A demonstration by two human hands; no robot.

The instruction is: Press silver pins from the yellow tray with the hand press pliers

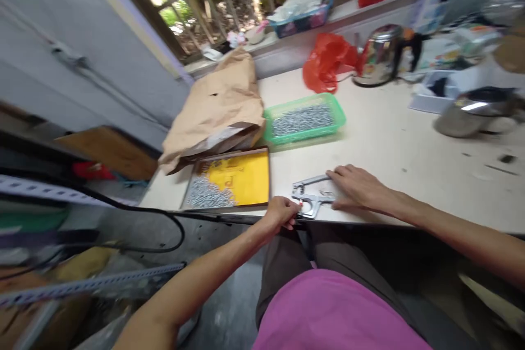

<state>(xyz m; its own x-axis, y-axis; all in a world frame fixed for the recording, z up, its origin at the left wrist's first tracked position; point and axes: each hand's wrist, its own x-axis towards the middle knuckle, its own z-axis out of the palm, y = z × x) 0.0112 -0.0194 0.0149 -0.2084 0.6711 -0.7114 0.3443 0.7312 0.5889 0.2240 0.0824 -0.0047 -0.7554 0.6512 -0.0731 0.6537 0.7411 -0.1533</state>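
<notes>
At the table's front edge lies a silver metal plier-like hand tool [315, 199] with two spread arms and a small spring between them. My right hand [356, 188] grips its right end, thumb on the near arm and fingers on the far one. My left hand [282, 212] is closed in a pinch at the tool's left end. A small bit of red and white shows by those fingertips; what they hold is too small to name. Left of it, a shallow tray [269, 178] with a yellow bottom holds many small silver metal pieces [209, 194].
A green plastic basket [339, 115] of similar metal pieces stands behind. A brown paper bag [217, 101] leans over the tray's back. Farther right are a red plastic bag [326, 60], a steel kettle [379, 57] and a shiny metal object [463, 117]. A black cable [156, 210] hangs at left.
</notes>
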